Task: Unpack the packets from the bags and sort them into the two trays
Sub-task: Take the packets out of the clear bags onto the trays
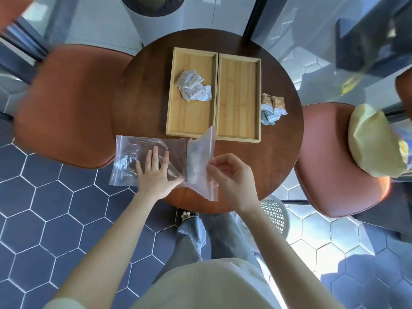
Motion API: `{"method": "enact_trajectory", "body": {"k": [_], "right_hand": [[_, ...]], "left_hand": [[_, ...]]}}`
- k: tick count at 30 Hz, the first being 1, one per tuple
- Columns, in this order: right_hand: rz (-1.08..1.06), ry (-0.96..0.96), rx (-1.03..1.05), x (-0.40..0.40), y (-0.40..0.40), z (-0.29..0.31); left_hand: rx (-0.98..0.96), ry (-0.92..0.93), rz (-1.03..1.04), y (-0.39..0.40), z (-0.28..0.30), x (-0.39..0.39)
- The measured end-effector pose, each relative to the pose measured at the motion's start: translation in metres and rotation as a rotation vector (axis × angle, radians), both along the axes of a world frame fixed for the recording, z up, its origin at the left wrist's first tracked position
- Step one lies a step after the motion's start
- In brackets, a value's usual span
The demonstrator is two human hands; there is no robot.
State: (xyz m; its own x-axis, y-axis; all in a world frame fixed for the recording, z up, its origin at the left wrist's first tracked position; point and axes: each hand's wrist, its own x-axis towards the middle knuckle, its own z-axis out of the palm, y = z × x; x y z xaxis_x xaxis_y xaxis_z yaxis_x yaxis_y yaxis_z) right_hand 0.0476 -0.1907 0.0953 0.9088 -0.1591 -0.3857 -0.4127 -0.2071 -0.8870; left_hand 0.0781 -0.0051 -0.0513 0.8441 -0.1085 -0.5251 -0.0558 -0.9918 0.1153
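L hand (153,172): flat, fingers spread, palm down, pressing on flat bag at near-left of surface.
R hand (231,177): fingers curled, thumb + fingertips pinching near edge of raised bag, holding it up off surface.
Flat bag (129,161): clear zip bag, lies flat, left part overhangs surface edge; something dark shows inside under L hand, can't tell what.
Raised bag (200,161): clear w/ pinkish tint, stands tilted betw. the hands, far corner overlaps near edge of the trays; contents can't tell.
Left tray (178,117): bamboo, rectangular, centre of surface, long side runs near-far; touching right tray along long side.
White packets (194,85): small heap, inside left tray, far half.
Right tray (238,117): same bamboo type, no packets in it.
Brown packets (273,108): few brown/white + bluish sachets, on surface just right of right tray, outside it.
Surface (278,152): round, dark wood.
Left chair (66,108): orange-brown seat, left of surface, blurred.
Right chair (330,163): same colour, right of surface.
Yellow bundle (372,141): pale yellow, on right chair's far-right side.
Planter (153,18): white, round, beyond far edge of surface.
Floor (55,208): dark blue hex tiles, white grout.
Person: grey trousers, pale top at near edge of view.
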Motion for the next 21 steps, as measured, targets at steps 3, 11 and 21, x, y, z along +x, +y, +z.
{"method": "enact_trajectory", "body": {"k": [3, 11, 21], "right_hand": [[0.036, -0.027, 0.025, 0.0, -0.006, 0.014], [-0.149, 0.082, 0.064, -0.02, -0.026, 0.007], [-0.215, 0.144, 0.134, -0.029, -0.04, 0.015]], "left_hand": [[0.007, -0.011, 0.001, -0.002, 0.01, 0.007], [-0.025, -0.042, -0.006, 0.0, 0.03, 0.019], [-0.805, -0.094, 0.269, -0.06, 0.123, -0.008]]}}
